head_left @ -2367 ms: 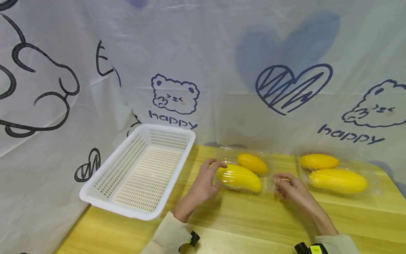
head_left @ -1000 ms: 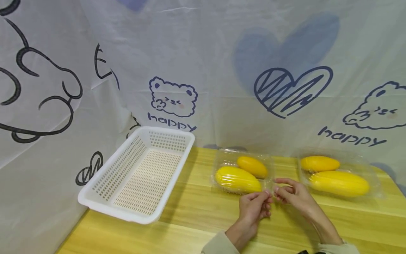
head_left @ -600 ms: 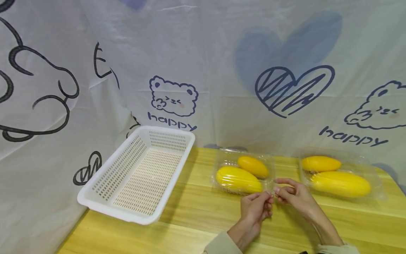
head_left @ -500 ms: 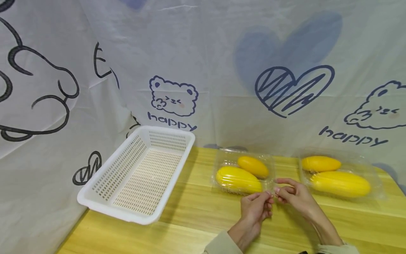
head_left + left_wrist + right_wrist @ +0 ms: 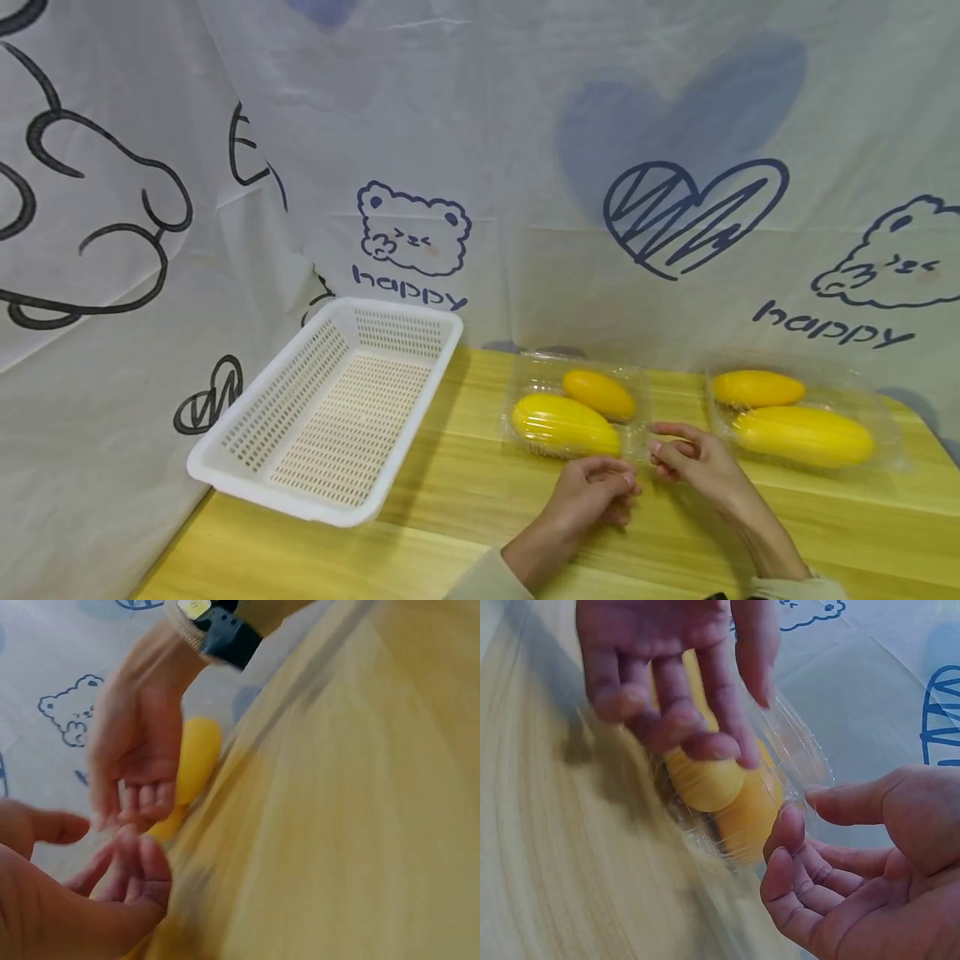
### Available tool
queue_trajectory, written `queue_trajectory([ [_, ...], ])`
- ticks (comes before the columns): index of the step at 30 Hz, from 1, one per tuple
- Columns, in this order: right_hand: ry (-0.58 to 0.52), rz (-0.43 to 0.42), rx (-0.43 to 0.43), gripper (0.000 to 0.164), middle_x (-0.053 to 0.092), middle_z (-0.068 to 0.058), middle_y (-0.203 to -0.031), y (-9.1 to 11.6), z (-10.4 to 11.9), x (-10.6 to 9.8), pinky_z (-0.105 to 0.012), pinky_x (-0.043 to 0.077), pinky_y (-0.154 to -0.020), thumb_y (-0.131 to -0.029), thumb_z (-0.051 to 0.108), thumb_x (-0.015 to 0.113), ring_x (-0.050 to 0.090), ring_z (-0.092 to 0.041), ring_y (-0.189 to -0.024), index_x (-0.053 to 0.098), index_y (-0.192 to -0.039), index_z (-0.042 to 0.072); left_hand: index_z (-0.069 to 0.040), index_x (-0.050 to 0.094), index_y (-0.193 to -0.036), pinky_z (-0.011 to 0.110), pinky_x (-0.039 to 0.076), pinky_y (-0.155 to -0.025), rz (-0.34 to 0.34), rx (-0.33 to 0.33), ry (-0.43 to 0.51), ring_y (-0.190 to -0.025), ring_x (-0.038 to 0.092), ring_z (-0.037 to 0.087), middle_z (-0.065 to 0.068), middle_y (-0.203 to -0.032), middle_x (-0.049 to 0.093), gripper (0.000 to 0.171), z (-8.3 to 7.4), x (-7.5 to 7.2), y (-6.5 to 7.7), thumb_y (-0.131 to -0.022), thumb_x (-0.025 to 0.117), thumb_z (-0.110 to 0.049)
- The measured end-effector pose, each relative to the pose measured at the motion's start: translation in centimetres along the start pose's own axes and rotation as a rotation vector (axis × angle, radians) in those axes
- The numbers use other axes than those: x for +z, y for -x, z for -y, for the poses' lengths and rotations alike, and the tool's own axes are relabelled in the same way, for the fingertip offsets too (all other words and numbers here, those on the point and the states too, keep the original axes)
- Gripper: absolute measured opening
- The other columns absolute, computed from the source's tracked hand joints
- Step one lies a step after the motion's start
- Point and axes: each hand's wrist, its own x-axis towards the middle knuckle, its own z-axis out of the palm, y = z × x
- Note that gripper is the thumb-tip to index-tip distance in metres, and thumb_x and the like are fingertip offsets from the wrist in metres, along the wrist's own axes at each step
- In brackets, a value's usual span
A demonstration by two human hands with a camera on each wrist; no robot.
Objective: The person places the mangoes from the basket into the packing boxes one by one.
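A clear plastic box point(image 5: 636, 433) stands on the table with two fruits inside, a yellow oblong one point(image 5: 566, 425) in front and a smaller orange-yellow one point(image 5: 598, 394) behind. My right hand point(image 5: 705, 468) pinches the box's right edge between thumb and index finger; the right wrist view shows the thumb point(image 5: 851, 802) close to the fingertip there. My left hand point(image 5: 581, 500) hovers just in front of the box, its fingers loosely bent and holding nothing. In the left wrist view the two hands face each other, slightly blurred.
On the right stands a second clear plastic box point(image 5: 888, 433) with two similar yellow fruits point(image 5: 802, 435). A white perforated basket point(image 5: 360, 510) is at the left. Behind the wooden table point(image 5: 450, 500) hangs a printed cloth point(image 5: 525, 275).
My left hand went from the box's left side to its front right corner, beside my right hand, and has now drawn back a little leftward with fingers loosened. The right hand stays at the edge.
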Motion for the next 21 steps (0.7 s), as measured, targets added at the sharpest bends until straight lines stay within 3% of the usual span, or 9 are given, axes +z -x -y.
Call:
queue_trajectory([
  [4,-0.006,-0.006,0.003,0.052,0.071,-0.014,-0.095,-0.1,0.1,0.0,-0.028,0.059,-0.074,-0.105,0.012,0.059,0.067,-0.013,-0.079,0.041,-0.144,-0.018,0.003,0.070,-0.115,0.021,0.055,-0.065,0.127,0.160,-0.346,-0.074,0.063,0.008,0.001,-0.093,0.074,0.022,-1.7,-2.0,0.6,-0.099,0.066,-0.010],
  [6,-0.001,-0.008,0.002,0.052,0.071,-0.014,-0.095,-0.1,0.0,0.0,-0.029,0.059,-0.074,-0.105,0.012,0.058,0.067,-0.013,-0.079,0.041,-0.144,-0.018,0.001,0.071,-0.113,0.019,0.053,-0.068,0.158,0.233,-0.499,-0.076,0.062,0.004,-0.003,-0.092,0.072,0.020,-2.8,-2.8,0.8,-0.099,0.067,-0.013],
  [9,0.024,-0.024,0.004,0.052,0.071,-0.013,-0.094,-0.1,-0.1,0.0,-0.029,0.060,-0.073,-0.106,0.012,0.058,0.068,-0.013,-0.079,0.041,-0.144,-0.019,-0.001,0.072,-0.110,0.019,0.052,-0.071,0.197,0.289,-0.610,-0.077,0.062,0.004,-0.003,-0.091,0.072,0.017,-4.7,-3.9,1.2,-0.099,0.068,-0.013],
  [11,0.061,-0.035,-0.003,0.052,0.071,-0.014,-0.095,0.0,-0.1,0.1,-0.029,0.059,-0.072,-0.105,0.013,0.058,0.068,-0.015,-0.079,0.041,-0.143,-0.018,-0.002,0.073,-0.107,0.020,0.053,-0.071,0.187,0.316,-0.657,-0.076,0.062,0.004,-0.002,-0.089,0.072,0.014,-5.9,-4.8,1.4,-0.099,0.069,-0.013],
  [14,0.147,-0.067,-0.024,0.052,0.070,-0.017,-0.102,0.2,0.2,0.1,-0.031,0.059,-0.071,-0.105,0.016,0.060,0.069,-0.021,-0.082,0.044,-0.143,-0.016,-0.002,0.073,-0.105,0.021,0.054,-0.071,0.099,0.391,-0.735,-0.076,0.064,0.008,0.001,-0.088,0.073,0.012,-7.4,-6.4,1.5,-0.099,0.068,-0.010],
  [18,0.318,-0.148,-0.071,0.051,0.065,-0.019,-0.114,0.6,0.9,0.4,-0.028,0.056,-0.070,-0.104,0.022,0.062,0.067,-0.028,-0.095,0.051,-0.142,-0.010,-0.002,0.073,-0.103,0.024,0.052,-0.068,-0.113,0.518,-0.852,-0.079,0.064,0.013,0.001,-0.088,0.070,0.010,-8.3,-8.6,1.2,-0.099,0.066,-0.007],
  [21,0.431,-0.246,-0.155,0.044,0.062,-0.020,-0.119,1.1,1.6,0.8,-0.027,0.053,-0.072,-0.103,0.022,0.064,0.063,-0.030,-0.101,0.057,-0.137,-0.005,-0.002,0.074,-0.103,0.027,0.050,-0.066,-0.250,0.566,-0.875,-0.082,0.064,0.018,0.004,-0.091,0.071,0.010,-8.4,-9.8,0.7,-0.097,0.066,-0.004],
])
